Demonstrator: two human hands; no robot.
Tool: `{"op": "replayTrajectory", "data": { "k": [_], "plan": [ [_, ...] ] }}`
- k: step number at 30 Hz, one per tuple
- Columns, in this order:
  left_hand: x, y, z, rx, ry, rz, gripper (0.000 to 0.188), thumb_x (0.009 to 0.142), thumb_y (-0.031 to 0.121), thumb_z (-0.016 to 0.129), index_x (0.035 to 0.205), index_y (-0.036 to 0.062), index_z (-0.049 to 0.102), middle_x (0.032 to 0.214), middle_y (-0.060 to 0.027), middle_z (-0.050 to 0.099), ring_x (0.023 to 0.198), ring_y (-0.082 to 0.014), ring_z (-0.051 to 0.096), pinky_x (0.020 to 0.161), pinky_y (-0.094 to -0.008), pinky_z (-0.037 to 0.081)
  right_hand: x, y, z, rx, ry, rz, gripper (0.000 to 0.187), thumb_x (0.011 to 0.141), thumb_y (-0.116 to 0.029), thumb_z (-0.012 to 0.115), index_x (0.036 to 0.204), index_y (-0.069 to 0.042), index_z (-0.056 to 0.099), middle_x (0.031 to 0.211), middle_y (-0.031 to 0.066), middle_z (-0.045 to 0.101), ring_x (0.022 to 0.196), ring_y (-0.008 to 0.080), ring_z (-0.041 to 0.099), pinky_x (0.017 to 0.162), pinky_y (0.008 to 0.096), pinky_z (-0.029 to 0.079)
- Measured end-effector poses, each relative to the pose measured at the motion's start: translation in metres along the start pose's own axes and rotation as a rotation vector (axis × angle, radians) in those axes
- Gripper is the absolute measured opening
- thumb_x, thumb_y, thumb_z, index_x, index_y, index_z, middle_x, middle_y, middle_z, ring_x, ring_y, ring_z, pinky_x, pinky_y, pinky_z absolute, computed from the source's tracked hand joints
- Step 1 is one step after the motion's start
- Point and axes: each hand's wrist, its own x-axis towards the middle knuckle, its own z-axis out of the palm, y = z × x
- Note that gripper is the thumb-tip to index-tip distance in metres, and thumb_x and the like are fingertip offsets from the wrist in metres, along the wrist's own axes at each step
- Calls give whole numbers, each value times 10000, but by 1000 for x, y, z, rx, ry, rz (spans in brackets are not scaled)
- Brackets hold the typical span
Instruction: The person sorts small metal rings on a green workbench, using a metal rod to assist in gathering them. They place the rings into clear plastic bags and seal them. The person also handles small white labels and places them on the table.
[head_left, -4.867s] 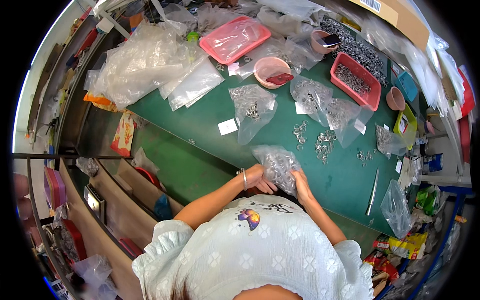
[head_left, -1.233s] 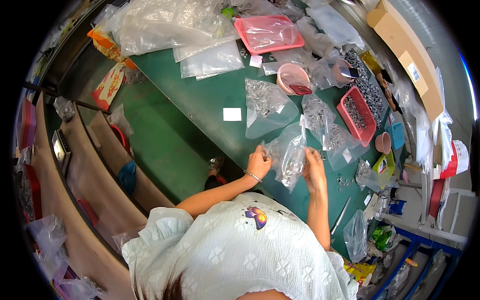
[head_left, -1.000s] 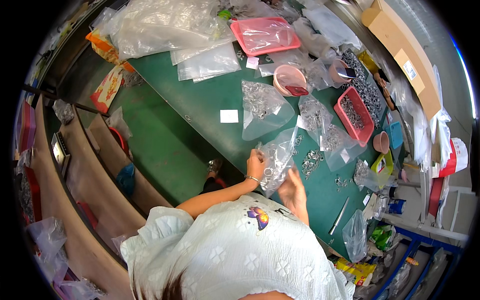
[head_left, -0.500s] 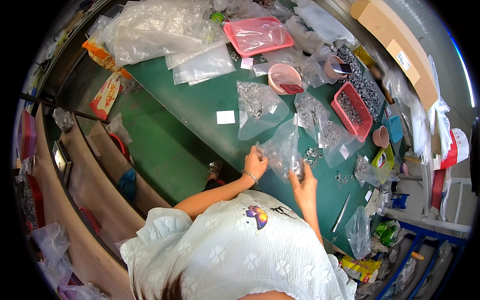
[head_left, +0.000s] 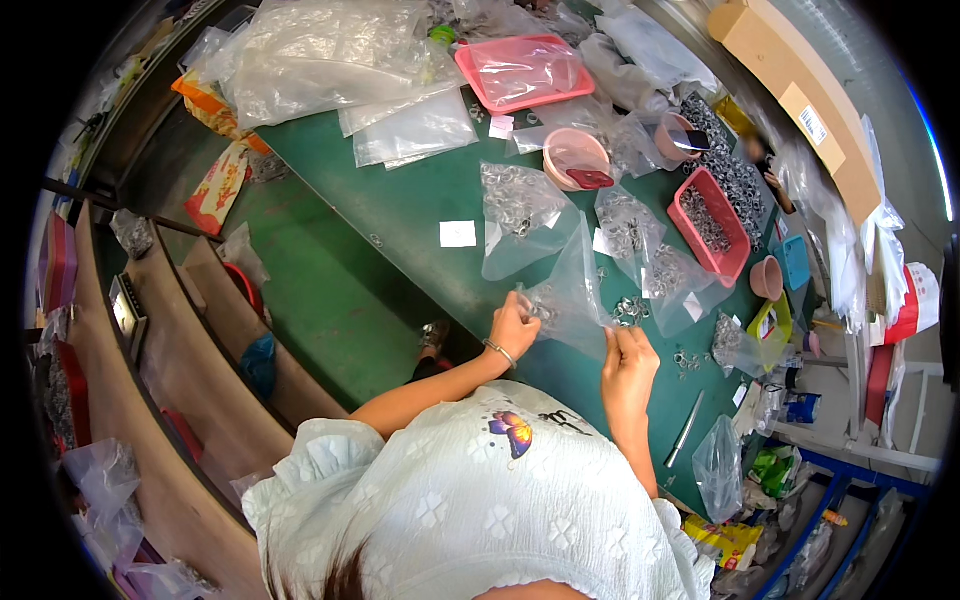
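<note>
A clear plastic bag [head_left: 572, 298] is stretched between my two hands above the green table, with small metal rings gathered at its left end. My left hand [head_left: 514, 324], a bracelet at its wrist, grips that end with curled fingers. At the other side my right hand [head_left: 630, 368] pinches the bag's edge between thumb and fingertips. Just beyond the right hand lies a small pile of loose metal rings [head_left: 630, 311]. A few more rings [head_left: 688, 360] are scattered farther right. Filled bags of rings [head_left: 520, 205] lie on the table beyond my hands.
A red tray of rings [head_left: 742, 262], a pink bowl [head_left: 570, 152] and a pink tray [head_left: 497, 108] stand farther back. Empty bags [head_left: 415, 130] lie at the far left. A pointed metal tool [head_left: 685, 430] rests near the right edge. White paper [head_left: 457, 234] lies left of the filled bags.
My right hand has shifted right and turned, going from supporting the bag's filled side to pinching its edge. The bag is now spread wider, its rings at the left end.
</note>
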Motion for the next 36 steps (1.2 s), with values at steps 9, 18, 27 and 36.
{"op": "replayTrajectory", "data": {
  "k": [9,18,27,36],
  "plan": [
    [-7,1,-12,13,-48,13,221,693,12,554,895,-13,471,530,-105,508,489,-206,542,503,-339,440,1,-15,-18,59,280,-107,23,781,57,591,795,43,602,681,112,532,514,212,469,478,301,368],
    [-11,-5,-16,38,-28,40,218,690,12,555,897,-10,492,532,-91,507,481,-170,515,502,-325,428,4,-15,-49,27,304,-103,44,826,20,568,791,47,569,656,114,492,524,188,444,483,282,349],
    [-10,-2,-15,108,-13,104,275,675,21,578,942,-9,518,548,-81,526,498,-179,523,522,-322,434,-57,118,-100,514,655,507,241,922,-236,523,782,-47,575,603,-59,429,476,12,349,414,186,247],
    [-5,4,-18,242,-74,111,306,649,28,586,948,-25,553,574,-93,564,508,-183,542,534,-318,440,-274,392,-2,878,876,1280,258,891,-284,549,972,-39,549,729,40,549,537,147,511,420,249,357]
  ]
}}
